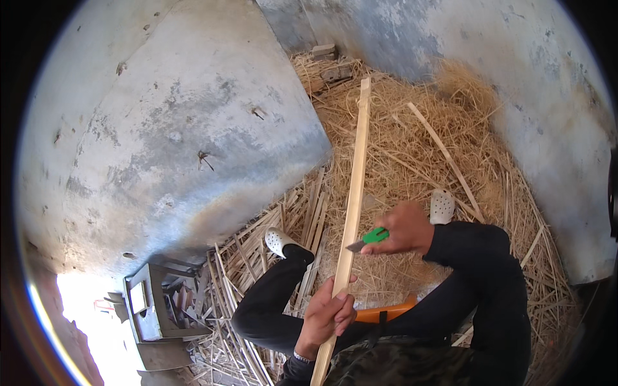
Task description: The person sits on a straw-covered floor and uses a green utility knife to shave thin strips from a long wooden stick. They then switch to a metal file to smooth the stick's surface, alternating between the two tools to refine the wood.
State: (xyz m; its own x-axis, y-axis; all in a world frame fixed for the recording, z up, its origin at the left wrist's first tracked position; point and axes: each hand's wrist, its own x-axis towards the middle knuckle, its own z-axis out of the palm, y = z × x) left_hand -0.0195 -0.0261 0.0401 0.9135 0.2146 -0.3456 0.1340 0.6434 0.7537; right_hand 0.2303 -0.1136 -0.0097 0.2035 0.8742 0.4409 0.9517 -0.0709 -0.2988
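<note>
A long, pale bamboo strip slants up and away from my lap, its far end over the shavings. My left hand is wrapped round its near part, just above my thigh. In my right hand is a green-handled utility knife, fingers closed on the handle. Its grey blade points left and meets the strip's right edge, a little beyond my left hand. Whether the blade is cutting in, I cannot tell. Under the left forearm lies an orange piece across my lap, partly hidden.
Curly shavings cover the floor ahead, with a loose strip on them. Split sticks lie at the left beside a grey wooden cabinet. Worn plaster walls stand left and right. My pale clogs rest on the litter.
</note>
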